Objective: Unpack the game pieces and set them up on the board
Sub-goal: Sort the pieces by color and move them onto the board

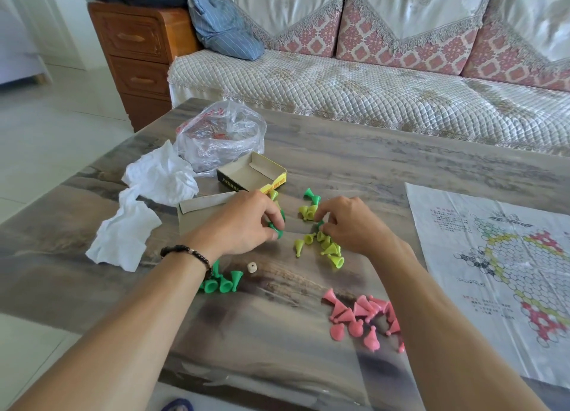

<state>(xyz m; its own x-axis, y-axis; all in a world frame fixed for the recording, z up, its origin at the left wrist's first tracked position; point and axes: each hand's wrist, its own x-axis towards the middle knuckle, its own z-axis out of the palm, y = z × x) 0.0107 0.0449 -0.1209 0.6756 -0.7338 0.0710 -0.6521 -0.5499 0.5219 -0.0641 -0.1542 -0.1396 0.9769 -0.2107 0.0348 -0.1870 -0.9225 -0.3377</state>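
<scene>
Grey wood-grain counter point(339, 163) sat by a quilted sofa point(370, 80). Cardboard box point(251, 173) lay open. Left hand point(243, 222) pinched green pieces point(276, 230), right hand point(351, 222) fingered yellow pieces point(330, 250); paper board point(499, 271) lay right.

This is a living room in a home. Beyond the far edge of the wood-grain worktop point(354, 151) runs a long sofa point(370, 83) with a quilted seat cover, patterned pink back cushions and lace-trimmed throws. A blue striped pillow point(222, 28) leans in the sofa's left corner, beside a carved wooden drawer cabinet point(138, 52). Pale floor tiles point(46, 126) show off the worktop's left edge.
</scene>
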